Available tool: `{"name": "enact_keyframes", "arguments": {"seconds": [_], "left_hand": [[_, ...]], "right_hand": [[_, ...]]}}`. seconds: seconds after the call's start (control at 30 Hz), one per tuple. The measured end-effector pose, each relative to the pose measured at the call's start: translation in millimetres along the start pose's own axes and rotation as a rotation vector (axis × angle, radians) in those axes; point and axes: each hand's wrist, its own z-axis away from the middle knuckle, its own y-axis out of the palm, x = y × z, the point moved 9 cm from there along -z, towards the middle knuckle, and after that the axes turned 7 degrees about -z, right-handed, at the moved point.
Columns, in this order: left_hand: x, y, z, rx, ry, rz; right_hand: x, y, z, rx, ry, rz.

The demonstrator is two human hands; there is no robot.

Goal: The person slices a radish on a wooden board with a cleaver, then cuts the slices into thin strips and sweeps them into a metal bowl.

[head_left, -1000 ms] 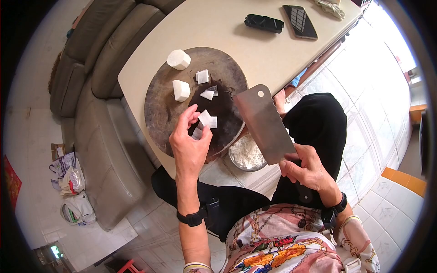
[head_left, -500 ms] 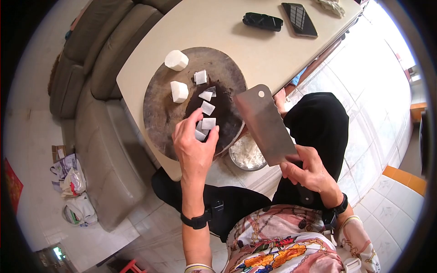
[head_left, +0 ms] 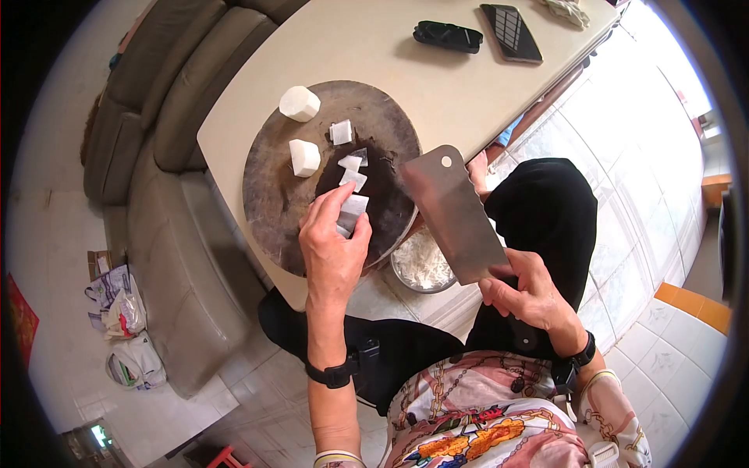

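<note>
My left hand [head_left: 335, 242] is over the round wooden board [head_left: 273, 195], its thumb and fingers curved around white slices [head_left: 355, 205] near the board's lower right. More thin white slices [head_left: 341, 132] lie in a line above my fingertips. Two thick white chunks, an upper one [head_left: 299, 104] and a lower one [head_left: 305, 158], rest on the board's left half. My right hand [head_left: 530, 292] grips the handle end of a broad cleaver [head_left: 456, 214], whose blade is held up to the right of the board, clear of the slices.
A bowl of white shreds [head_left: 424, 261] sits below the board's right edge, partly under the blade. On the cream table [head_left: 359, 47] are a black case [head_left: 449, 37] and a phone [head_left: 511, 33]. A grey sofa [head_left: 175, 257] stands left. Another person's foot [head_left: 478, 168] shows beyond the cleaver.
My left fingers have closed in around the lower slices, which now sit closer together. The cleaver in my right hand has hardly moved.
</note>
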Motion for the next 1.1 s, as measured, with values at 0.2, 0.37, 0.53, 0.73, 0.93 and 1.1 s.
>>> {"name": "enact_keyframes", "arguments": {"seconds": [0.2, 0.37, 0.53, 0.73, 0.93, 1.1], "left_hand": [[-1.5, 2.0, -6.6, 0.048, -0.020, 0.113], [-0.8, -0.6, -5.4, 0.021, -0.002, 0.090], [-1.6, -1.1, -3.2, 0.002, -0.019, 0.079], [-2.7, 1.5, -5.2, -0.017, -0.004, -0.047], [0.3, 5.6, -4.1, -0.004, -0.057, -0.081], [-1.2, 3.0, -2.1, -0.078, -0.044, -0.085]], "right_hand": [[0.1, 0.1, 0.3, 0.005, 0.004, 0.004], [0.1, -0.8, 0.9, 0.006, 0.002, 0.006], [2.1, -0.7, -0.1, -0.009, -0.009, 0.015], [-0.3, -2.3, 0.2, -0.016, -0.004, 0.032], [0.9, -1.3, 0.9, -0.016, 0.022, 0.021], [0.3, -1.6, 0.3, -0.007, -0.005, 0.041]]}}
